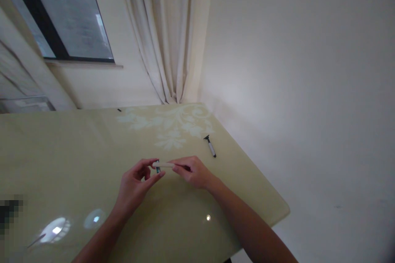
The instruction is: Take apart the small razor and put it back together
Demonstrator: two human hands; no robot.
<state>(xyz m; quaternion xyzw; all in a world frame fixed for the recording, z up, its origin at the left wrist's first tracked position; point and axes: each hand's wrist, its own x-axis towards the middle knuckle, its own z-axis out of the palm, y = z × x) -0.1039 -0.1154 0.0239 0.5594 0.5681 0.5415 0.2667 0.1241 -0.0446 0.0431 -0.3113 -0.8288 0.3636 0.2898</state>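
Above the middle of the table, my left hand [140, 178] pinches a small dark, bluish piece [158, 169] between thumb and index finger. My right hand [191, 171] grips a pale, flat stick [165, 165] that points left. The stick's left end lies against the small piece, between my left fingertips. A razor [211, 148] with a grey and black handle lies on the table beyond my right hand, its head away from me.
The glossy yellow-green table [61, 144] has a white floral pattern near its far edge. A tiny dark object [119, 110] lies at that edge. Beyond are a curtain [166, 28] and a window; a wall [293, 90] borders the right side.
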